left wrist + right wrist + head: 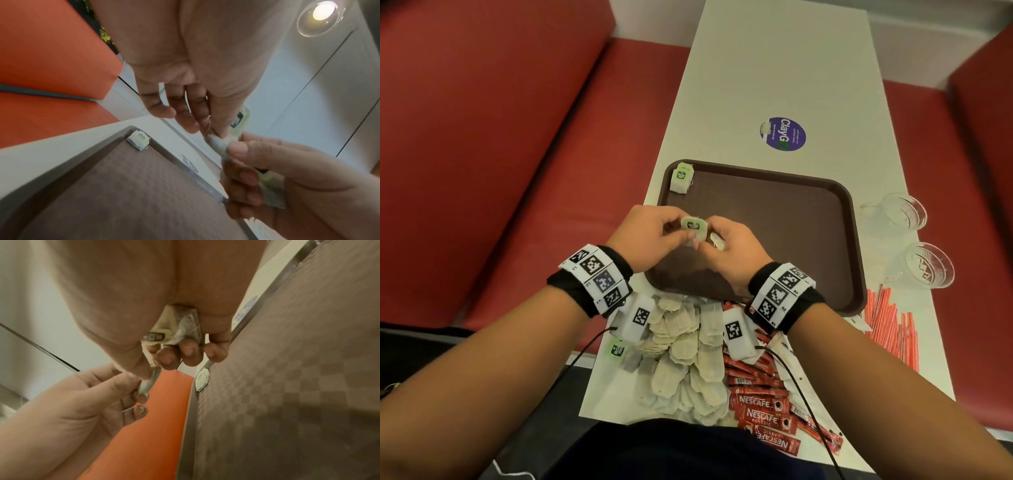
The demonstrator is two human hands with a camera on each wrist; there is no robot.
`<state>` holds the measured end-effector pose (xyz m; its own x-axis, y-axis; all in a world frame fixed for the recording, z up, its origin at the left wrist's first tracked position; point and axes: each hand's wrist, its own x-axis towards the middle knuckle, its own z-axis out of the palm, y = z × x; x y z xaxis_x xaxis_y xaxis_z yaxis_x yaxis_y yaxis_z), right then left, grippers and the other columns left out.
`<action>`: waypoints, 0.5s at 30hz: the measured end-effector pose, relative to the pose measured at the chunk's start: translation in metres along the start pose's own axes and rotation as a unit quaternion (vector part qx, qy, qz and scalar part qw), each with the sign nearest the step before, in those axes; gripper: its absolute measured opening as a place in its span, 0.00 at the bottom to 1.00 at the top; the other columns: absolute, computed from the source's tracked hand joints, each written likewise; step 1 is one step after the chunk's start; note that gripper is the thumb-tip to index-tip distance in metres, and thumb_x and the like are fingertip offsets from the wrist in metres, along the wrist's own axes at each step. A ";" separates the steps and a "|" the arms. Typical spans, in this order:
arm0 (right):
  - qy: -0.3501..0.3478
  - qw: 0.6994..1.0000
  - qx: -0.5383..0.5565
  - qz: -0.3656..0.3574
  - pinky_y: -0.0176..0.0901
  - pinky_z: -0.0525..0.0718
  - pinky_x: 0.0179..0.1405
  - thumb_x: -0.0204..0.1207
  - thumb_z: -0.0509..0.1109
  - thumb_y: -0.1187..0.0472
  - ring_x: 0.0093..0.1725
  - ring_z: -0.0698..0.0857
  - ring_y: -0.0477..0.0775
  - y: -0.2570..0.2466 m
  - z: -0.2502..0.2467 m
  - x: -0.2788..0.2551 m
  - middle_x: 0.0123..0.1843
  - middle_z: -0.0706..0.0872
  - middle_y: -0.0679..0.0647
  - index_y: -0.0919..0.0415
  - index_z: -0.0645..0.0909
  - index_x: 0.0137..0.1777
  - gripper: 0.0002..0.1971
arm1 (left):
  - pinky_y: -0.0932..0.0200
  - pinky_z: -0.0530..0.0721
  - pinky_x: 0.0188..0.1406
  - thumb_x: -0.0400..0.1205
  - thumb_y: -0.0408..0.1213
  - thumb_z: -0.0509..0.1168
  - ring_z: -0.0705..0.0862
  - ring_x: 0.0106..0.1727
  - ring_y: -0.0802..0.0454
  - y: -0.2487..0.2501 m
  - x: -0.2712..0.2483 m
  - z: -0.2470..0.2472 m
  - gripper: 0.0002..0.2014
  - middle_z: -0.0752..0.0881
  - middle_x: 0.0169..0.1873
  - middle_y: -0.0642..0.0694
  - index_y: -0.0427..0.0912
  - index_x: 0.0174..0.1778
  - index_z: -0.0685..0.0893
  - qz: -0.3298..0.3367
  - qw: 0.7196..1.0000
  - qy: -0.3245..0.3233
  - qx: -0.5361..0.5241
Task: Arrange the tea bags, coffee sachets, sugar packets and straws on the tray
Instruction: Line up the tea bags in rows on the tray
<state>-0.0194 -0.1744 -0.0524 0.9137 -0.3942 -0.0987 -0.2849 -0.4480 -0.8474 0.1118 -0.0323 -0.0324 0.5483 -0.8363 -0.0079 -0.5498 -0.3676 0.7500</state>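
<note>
The red coffee sachets (767, 411) near the table's front edge read "NESCAFE CLASSIC" — white lettering. The round purple sticker (784, 133) on the white table (774, 68) reads "ClayGo" — its smaller print is illegible.

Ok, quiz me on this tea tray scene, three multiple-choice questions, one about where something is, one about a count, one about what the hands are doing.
1. Where does the tea bag on the brown tray lie?
A. far left corner
B. centre
C. near right corner

2. How many glass cups stand right of the tray?
A. none
B. two
C. four

3. What are the hands doing?
A. resting flat on the table
B. both pinching one tea bag above the tray
C. holding straws

Answers: 1 A, the placed tea bag sits in the far left corner. 2 B, two glass cups stand beside the right rim. 3 B, the left hand and right hand pinch the held tea bag between them.
</note>
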 end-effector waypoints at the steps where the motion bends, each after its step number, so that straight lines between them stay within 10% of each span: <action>1: 0.006 1.000 -0.009 0.007 0.56 0.88 0.47 0.79 0.72 0.53 0.43 0.86 0.51 0.000 -0.002 0.002 0.47 0.88 0.48 0.51 0.80 0.55 0.08 | 0.61 0.84 0.46 0.80 0.43 0.74 0.86 0.41 0.59 -0.004 0.009 0.000 0.08 0.90 0.39 0.56 0.50 0.53 0.91 -0.010 1.000 0.014 0.010; 8: 0.002 0.998 0.033 0.061 0.50 0.77 0.31 0.78 0.63 0.65 0.29 0.73 0.50 0.004 -0.011 0.004 0.39 0.77 0.54 0.55 0.63 0.52 0.11 | 0.59 0.79 0.50 0.76 0.42 0.78 0.82 0.47 0.54 -0.045 0.099 -0.014 0.15 0.89 0.42 0.52 0.49 0.57 0.86 -0.164 0.977 0.121 0.068; 15: -0.003 0.999 -0.003 0.048 0.49 0.73 0.36 0.79 0.62 0.64 0.33 0.71 0.50 0.007 -0.020 0.004 0.33 0.73 0.47 0.53 0.66 0.37 0.11 | 0.56 0.81 0.49 0.69 0.48 0.82 0.84 0.50 0.50 -0.062 0.140 -0.001 0.19 0.86 0.52 0.49 0.52 0.51 0.84 -0.242 0.961 0.044 0.123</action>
<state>-0.0234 -0.1957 -0.0487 0.8840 -0.4307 -0.1818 -0.3723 -0.4135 -0.8309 0.2234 -0.1261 -0.0790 0.8231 -0.5089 -0.2521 -0.3428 -0.7991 0.4938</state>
